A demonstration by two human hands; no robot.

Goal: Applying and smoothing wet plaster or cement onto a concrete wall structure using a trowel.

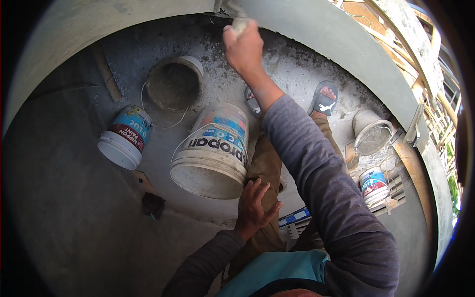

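Note:
My right hand (246,52) reaches far forward, its fingers closed around the pale handle of a tool (240,24). The tool's working end is blurred and lies against the curved grey wall (297,24) at the top, so its kind is unclear. My left hand (255,208) rests on my brown-trousered left thigh with its fingers spread, holding nothing. Just beyond that hand, a large white paint bucket (217,141) with a wire handle has its wide rim turned toward me.
Farther left are a cement-smeared bucket (194,64) and a smaller white-rimmed paint bucket (129,129). At the right, a grey pail (363,123) stands near a small paint can (373,183) and wooden strips (396,190). My sandalled feet (325,96) are close to the wall. A wooden bar (105,74) lies at the left.

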